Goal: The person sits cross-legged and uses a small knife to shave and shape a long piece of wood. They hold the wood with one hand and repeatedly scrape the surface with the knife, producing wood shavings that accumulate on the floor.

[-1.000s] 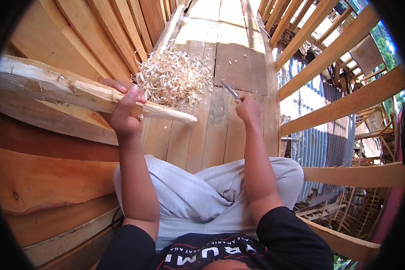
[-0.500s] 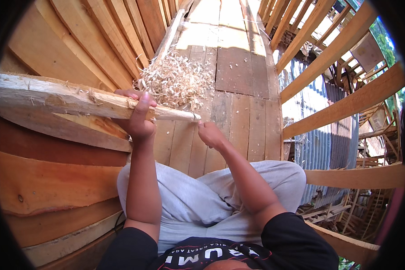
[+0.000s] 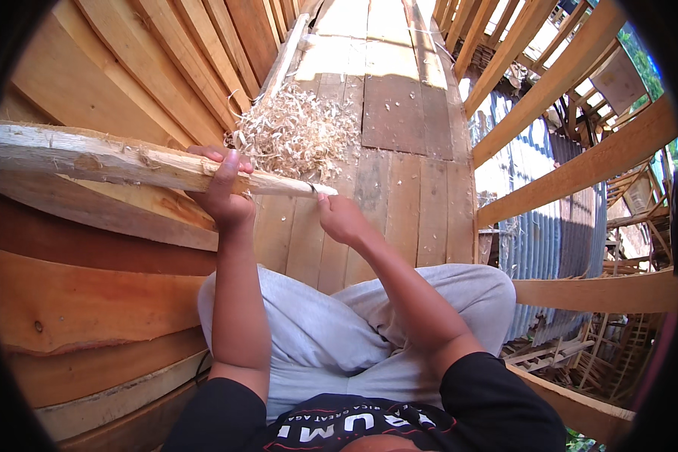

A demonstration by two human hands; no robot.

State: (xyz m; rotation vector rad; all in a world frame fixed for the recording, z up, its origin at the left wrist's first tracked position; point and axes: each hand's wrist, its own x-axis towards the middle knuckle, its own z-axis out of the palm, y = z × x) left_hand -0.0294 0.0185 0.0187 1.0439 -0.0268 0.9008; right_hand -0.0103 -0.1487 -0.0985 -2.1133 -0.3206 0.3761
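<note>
A long pale wooden pole (image 3: 90,157), rough and whittled, comes in from the left edge and tapers to a thin white end. My left hand (image 3: 224,188) is closed round it, thumb on top. At the tapered end my right hand (image 3: 342,217) is closed, its fingers pressed together against the wood. A thin dark blade-like strip (image 3: 313,187) crosses the pole right by those fingers; its handle is hidden in the hand. Beyond the pole, a heap of curled wood shavings (image 3: 294,132) lies on the plank floor (image 3: 399,215).
Leaning boards (image 3: 90,309) stand close along my left side. On my right runs a slatted wooden railing (image 3: 580,162), with corrugated metal sheets (image 3: 542,248) below it. My crossed legs in grey trousers (image 3: 301,316) fill the near floor.
My right hand and the dark strip have slid a little to the left along the pole's thin end. My left hand keeps its hold, with only a slight shift.
</note>
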